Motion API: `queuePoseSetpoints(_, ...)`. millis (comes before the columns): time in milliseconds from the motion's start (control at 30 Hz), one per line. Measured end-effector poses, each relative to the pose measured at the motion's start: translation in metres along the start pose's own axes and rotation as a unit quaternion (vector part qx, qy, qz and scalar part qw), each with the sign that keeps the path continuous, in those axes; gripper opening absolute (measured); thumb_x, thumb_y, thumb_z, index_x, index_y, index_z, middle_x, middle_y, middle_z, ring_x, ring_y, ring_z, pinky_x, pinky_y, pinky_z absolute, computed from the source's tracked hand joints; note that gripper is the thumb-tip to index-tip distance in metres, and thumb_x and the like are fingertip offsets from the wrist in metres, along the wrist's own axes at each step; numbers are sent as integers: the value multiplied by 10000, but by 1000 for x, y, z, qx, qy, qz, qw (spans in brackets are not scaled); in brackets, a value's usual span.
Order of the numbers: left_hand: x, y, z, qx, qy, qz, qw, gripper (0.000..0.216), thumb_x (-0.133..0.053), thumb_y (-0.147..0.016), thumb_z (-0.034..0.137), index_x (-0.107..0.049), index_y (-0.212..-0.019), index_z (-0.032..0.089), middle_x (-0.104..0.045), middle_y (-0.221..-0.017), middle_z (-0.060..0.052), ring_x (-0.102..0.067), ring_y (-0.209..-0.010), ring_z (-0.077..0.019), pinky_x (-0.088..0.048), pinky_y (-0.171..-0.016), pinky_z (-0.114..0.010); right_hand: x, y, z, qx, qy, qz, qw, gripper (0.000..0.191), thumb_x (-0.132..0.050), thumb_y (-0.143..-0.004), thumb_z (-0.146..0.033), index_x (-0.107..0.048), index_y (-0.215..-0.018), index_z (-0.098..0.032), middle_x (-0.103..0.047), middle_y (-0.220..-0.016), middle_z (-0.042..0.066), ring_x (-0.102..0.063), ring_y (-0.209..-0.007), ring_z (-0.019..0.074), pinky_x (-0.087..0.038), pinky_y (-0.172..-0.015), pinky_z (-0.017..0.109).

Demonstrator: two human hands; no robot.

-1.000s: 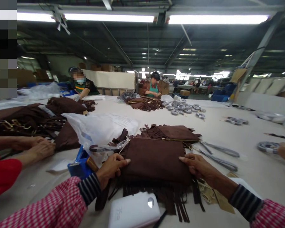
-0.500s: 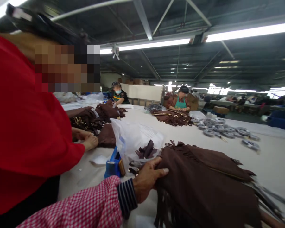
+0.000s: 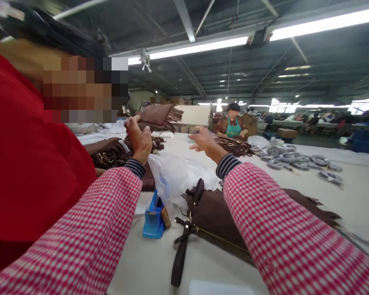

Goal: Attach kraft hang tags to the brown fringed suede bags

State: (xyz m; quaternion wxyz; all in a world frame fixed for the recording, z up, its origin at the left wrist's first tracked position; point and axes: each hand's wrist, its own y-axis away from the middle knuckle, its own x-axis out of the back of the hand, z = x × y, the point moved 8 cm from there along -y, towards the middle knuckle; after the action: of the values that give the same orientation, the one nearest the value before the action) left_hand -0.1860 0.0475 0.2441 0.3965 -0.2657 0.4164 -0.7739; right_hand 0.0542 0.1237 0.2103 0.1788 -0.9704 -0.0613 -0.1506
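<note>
My left hand (image 3: 139, 139) reaches forward over the table with thumb and fingers apart. Just beyond its fingertips is a raised brown fringed bag (image 3: 160, 115); whether they touch I cannot tell. My right hand (image 3: 205, 141) is stretched out too, fingers apart, with nothing in it. Below my right forearm lies another dark brown fringed bag (image 3: 215, 209) with a zipper, gold-coloured hardware and a wrist strap (image 3: 180, 260). A clear plastic bag (image 3: 184, 172) lies between my arms, behind a blue tape dispenser (image 3: 154, 221).
At my left, close by, a person in red (image 3: 46, 176) leans over the table. Brown bags (image 3: 107, 151) are piled beside them. Across the table sits a person in a green apron (image 3: 233, 128), near more brown bags (image 3: 235, 145). Coiled grey straps (image 3: 290, 157) lie at the right.
My left hand has let go of the near brown bag and moved forward and left. My right hand has come into view. A brown fringed bag now appears raised across the table.
</note>
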Motion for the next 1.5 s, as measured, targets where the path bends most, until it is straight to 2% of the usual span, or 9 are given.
queuePoseSetpoints(67,1,35,-23,56,-6,14,998,345,-645,-811,33,-579,-1137,122,-578,-1216,-110,-592,-1082,-228,-483,-1011,-419,-15,25,30,31,79,-81,993,326,-626,-864,-249,-603,-1163,-121,-689,-980,115,-664,-593,153,-438,-468,210)
queuePoseSetpoints(133,-6,77,-25,87,35,-40,995,284,-642,-815,77,-623,-1088,153,-626,-1152,-81,-639,-1000,-211,-533,-906,-370,-16,63,63,61,154,-145,976,205,-631,-847,-264,-687,-971,-111,-678,-776,70,-642,-591,155,-410,-489,208)
queuePoseSetpoints(300,2,197,49,-29,79,-225,971,114,-570,-943,173,-667,-1002,187,-716,-1002,-44,-657,-965,-193,-521,-881,-332,4,145,133,64,185,-224,955,235,-560,-844,-248,-660,-660,-141,-615,-614,20,-573,-605,149,-411,-587,253)
queuePoseSetpoints(400,4,282,89,-146,110,-418,890,160,-511,-969,128,-659,-980,187,-709,-909,-37,-651,-856,-168,-513,-775,-281,7,178,165,4,165,-255,953,238,-556,-866,-274,-680,-713,-140,-601,-611,7,-551,-567,142,-387,-550,252)
queuePoseSetpoints(467,10,316,90,-161,107,-469,862,161,-515,-970,128,-664,-968,189,-712,-892,-36,-650,-825,-171,-506,-745,-281,4,194,170,-9,163,-261,951,214,-565,-869,-265,-696,-757,-139,-624,-657,13,-566,-590,146,-387,-554,252)
queuePoseSetpoints(667,27,316,31,-5,108,-360,927,134,-551,-976,146,-676,-1003,186,-730,-948,-43,-677,-895,-178,-520,-823,-296,-32,210,140,67,238,-278,928,170,-573,-883,-163,-716,-790,-161,-675,-787,31,-601,-700,153,-413,-645,253)
queuePoseSetpoints(933,27,333,8,-17,62,-354,933,167,-522,-974,133,-679,-1003,183,-740,-931,-45,-697,-862,-184,-530,-793,-291,-76,213,137,205,382,-313,845,211,-497,-974,-127,-693,-962,-203,-634,-1053,58,-587,-999,198,-456,-847,291)
queuePoseSetpoints(1100,21,341,19,-56,58,-425,902,109,-593,-954,184,-694,-915,177,-734,-863,-36,-677,-775,-175,-506,-728,-280,-71,219,152,188,366,-313,856,183,-508,-981,-154,-678,-972,-221,-609,-1094,57,-586,-1017,188,-485,-896,295)
queuePoseSetpoints(1500,26,341,33,-132,44,-403,905,178,-597,-955,242,-661,-806,168,-680,-740,-29,-616,-659,-163,-422,-629,-290,-63,188,149,119,219,-230,941,152,-579,-928,-203,-724,-906,-164,-702,-917,54,-643,-859,189,-475,-816,303)
